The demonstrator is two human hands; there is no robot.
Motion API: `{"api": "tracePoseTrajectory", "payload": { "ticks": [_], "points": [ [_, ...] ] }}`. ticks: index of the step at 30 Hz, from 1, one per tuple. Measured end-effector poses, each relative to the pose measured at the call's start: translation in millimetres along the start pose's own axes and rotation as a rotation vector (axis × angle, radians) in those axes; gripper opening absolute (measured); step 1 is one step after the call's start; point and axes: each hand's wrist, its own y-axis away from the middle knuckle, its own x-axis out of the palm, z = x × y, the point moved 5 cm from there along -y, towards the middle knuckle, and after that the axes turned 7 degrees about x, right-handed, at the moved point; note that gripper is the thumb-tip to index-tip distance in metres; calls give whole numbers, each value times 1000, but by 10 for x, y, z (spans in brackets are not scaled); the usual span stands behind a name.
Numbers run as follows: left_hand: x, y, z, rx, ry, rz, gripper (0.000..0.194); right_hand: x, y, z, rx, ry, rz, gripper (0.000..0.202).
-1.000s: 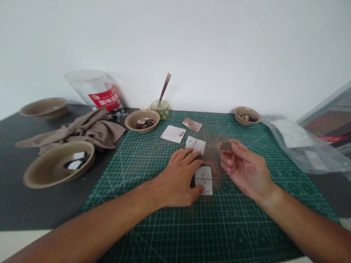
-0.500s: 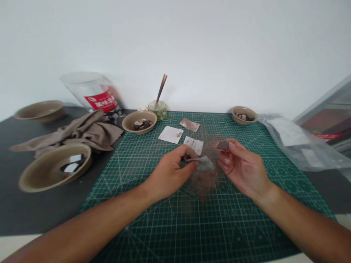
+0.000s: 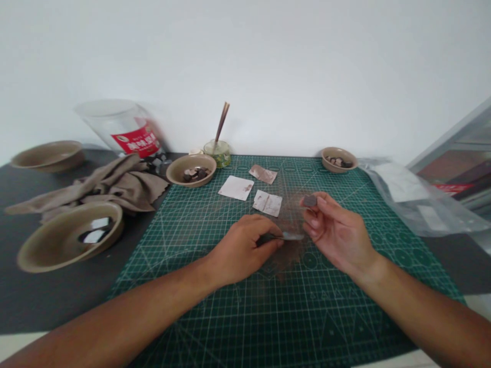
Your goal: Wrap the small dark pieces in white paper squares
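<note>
In my right hand (image 3: pixel 335 227), between thumb and fingertips, is a small dark grey-brown piece (image 3: pixel 310 201) with a flat face. My left hand (image 3: pixel 247 249) pinches a thin grey piece of sandpaper (image 3: pixel 292 236), seen nearly edge-on, a little left of and below the other hand. The two hands are apart. Brown dust (image 3: pixel 287 255) lies on the green cutting mat (image 3: pixel 238 327) beneath them. Beyond the left hand lie a white square sheet (image 3: pixel 236 187), a dusty creased sheet (image 3: pixel 267 203) and a brownish one (image 3: pixel 263 174).
Small bowls with dark and pale pieces stand at the back left (image 3: pixel 191 176) and back right (image 3: pixel 339 153). A glass (image 3: pixel 217 153) holds brown sticks. At left are a larger bowl (image 3: pixel 42 245), an empty-looking bowl (image 3: pixel 46 157), a cloth (image 3: pixel 115 186) and a clear jar (image 3: pixel 118 122). A plastic bag (image 3: pixel 425 204) lies right.
My left hand has lowered slightly, and the sandpaper has turned from showing its face to nearly edge-on. The right hand keeps its grip on the small piece. The view has shifted slightly.
</note>
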Motion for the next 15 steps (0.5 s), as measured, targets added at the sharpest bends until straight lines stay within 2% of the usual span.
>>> {"api": "tracePoseTrajectory", "payload": {
  "ticks": [4,6,8,12,13,15],
  "points": [
    [57,10,-90,185,-5,100,7,1,-2,0,-2,9,5,7],
    [50,21,-118,254,-1,83,10,0,-4,6,-15,16,2,7],
    [44,29,-128,293,-24,59,13,0,-6,11,-24,22,1,8],
    [101,42,-163,362,-51,162,10,-4,-12,8,-13,12,1,8],
    [79,40,-181,378,-32,149,11,-8,-14,8,-14,12,-3,8],
    [-42,22,-188,357,1,41,14,-16,-19,10,-19,13,-7,8]
  ]
}}
